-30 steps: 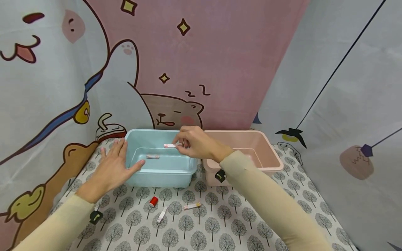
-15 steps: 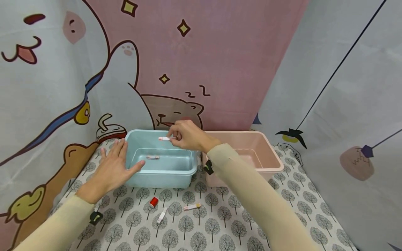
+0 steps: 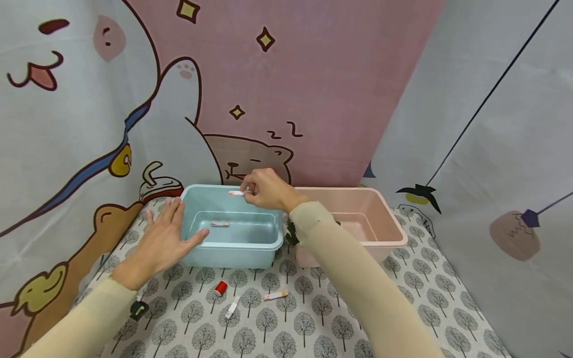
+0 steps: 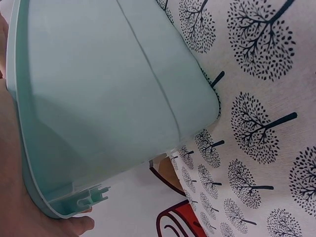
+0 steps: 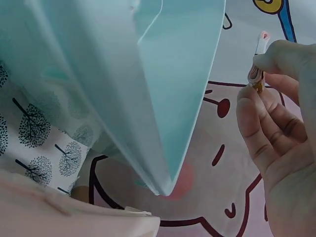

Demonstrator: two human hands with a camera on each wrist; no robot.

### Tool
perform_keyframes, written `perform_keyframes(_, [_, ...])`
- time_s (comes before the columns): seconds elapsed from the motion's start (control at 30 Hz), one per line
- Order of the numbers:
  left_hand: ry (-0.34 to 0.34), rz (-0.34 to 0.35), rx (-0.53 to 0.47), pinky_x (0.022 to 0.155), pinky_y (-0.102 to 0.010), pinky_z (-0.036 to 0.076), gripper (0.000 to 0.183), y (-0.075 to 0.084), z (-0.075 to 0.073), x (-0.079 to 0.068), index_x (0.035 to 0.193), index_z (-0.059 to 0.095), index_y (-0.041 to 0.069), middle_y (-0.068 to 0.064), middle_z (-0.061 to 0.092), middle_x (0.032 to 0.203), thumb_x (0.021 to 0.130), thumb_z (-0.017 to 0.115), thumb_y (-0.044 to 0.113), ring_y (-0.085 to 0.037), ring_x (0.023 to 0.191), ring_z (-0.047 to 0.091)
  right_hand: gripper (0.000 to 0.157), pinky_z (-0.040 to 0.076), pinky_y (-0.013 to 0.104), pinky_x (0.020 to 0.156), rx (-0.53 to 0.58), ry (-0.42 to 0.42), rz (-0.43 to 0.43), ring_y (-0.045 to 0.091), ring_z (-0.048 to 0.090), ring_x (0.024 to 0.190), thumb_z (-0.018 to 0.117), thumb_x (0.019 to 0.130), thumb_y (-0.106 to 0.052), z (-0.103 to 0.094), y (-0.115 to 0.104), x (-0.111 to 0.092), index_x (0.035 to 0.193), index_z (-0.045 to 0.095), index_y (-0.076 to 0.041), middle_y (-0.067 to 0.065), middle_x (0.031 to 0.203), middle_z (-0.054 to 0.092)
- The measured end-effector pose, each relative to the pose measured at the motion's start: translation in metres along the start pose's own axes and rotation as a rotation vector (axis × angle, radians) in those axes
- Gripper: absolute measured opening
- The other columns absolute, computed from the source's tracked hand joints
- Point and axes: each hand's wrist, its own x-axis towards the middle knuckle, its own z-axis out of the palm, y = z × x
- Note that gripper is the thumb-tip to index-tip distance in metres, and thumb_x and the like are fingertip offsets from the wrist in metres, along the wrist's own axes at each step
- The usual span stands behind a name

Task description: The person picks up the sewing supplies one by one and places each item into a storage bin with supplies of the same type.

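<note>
My right hand pinches a slim white-and-pink object between thumb and fingertips, over the back of the light blue bin. In the right wrist view the object has a pink looped end and a gold-coloured bit at its lower end; the fingers hide part of it. My left hand lies at the bin's left front corner, fingers straight and thumb spread. In the left wrist view this hand is along the bin's rim. A similar slim strip lies inside the blue bin.
A pink bin stands right of the blue one. In front, on the tree-print cloth, lie a red thread spool, a white strip and a white strip with a yellow end. A printed curtain hangs behind.
My right hand has moved up and back with the slim white-and-pink object, first leftward too. My left hand keeps its place at the bin; the view has shifted slightly.
</note>
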Motion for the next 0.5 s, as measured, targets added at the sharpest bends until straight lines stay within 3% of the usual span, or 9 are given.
perform_keyframes(0.23, [0.003,0.009,0.014,0.133,-0.096,-0.001,0.12,0.0019,0.0,0.0007,0.181,0.018,-0.013,-0.039,0.015,0.19,0.111,0.053,0.079,-0.062,0.179,0.012,0.033,0.069,0.042,0.099,0.009,-0.099,0.103,0.026,0.078,0.107,0.083,0.109,-0.025,-0.0006,0.0038,-0.0042,0.14,0.084,-0.013,0.017,0.13,0.082])
perform_keyframes(0.5, [0.002,0.004,0.005,0.133,-0.096,-0.002,0.12,0.0018,0.0005,0.0007,0.18,0.019,-0.013,-0.039,0.014,0.19,0.111,0.053,0.079,-0.063,0.179,0.011,0.032,0.069,0.039,0.094,0.002,-0.118,0.08,0.024,0.079,0.1,0.079,0.109,-0.021,0.0004,0.0048,-0.0094,0.139,0.084,-0.013,0.018,0.132,0.083])
